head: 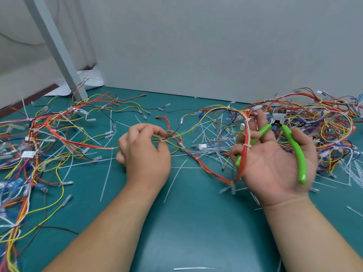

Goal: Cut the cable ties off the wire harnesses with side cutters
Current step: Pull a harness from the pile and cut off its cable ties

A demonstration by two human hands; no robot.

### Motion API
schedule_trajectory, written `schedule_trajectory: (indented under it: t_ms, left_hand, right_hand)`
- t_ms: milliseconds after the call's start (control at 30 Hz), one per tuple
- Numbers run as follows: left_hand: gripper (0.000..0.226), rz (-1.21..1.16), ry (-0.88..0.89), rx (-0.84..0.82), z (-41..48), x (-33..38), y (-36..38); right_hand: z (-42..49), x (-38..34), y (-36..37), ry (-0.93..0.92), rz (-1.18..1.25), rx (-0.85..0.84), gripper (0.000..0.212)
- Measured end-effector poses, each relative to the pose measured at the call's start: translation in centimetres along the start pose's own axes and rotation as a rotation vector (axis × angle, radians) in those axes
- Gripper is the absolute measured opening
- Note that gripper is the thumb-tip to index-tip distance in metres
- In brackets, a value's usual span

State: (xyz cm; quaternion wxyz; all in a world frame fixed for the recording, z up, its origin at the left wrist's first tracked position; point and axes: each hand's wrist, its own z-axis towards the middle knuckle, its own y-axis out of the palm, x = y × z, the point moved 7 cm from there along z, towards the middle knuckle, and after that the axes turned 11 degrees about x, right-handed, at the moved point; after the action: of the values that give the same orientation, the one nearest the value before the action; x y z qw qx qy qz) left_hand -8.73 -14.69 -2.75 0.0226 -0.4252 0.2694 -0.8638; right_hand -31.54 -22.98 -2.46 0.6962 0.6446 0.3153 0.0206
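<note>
My left hand, knuckles up, pinches a thin bundle of the wire harness between thumb and forefinger. That harness of red, yellow and white wires loops across the mat to my right hand. The right hand is turned palm up and holds green-handled side cutters, jaws pointing away and slightly apart. A red and white stretch of the harness runs over its fingers, bound by a white cable tie. Another cable tie sits higher on the same stretch.
A green mat covers the table. A spread of harnesses lies at the left, a tangled pile of harnesses at the right. Cut white tie strips litter the middle. A grey post and a wall stand behind.
</note>
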Motion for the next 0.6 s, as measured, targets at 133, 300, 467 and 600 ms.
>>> schedule_trajectory:
  t_ms: [133, 300, 467, 600]
  left_hand:
    - [0.030, -0.057, 0.092, 0.023, -0.4, 1.4, -0.5]
    - [0.026, -0.641, 0.260, -0.030, -1.8, 3.5, -1.3]
    - [0.069, -0.864, -0.164, -0.400, -3.2, 2.9, 1.4]
    - [0.086, -0.721, -0.079, -0.473, -3.3, 3.6, 1.4]
  right_hand:
    - [-0.1, -0.1, 0.2, -0.021, -0.021, 0.005, 0.064]
    - [-0.4, 1.0, 1.2, -0.002, -0.235, -0.020, 0.068]
    - [-1.0, 2.7, 2.1, 0.019, -0.408, -0.077, 0.088]
    - [-1.3, 3.5, 2.6, -0.009, -0.510, -0.118, 0.082]
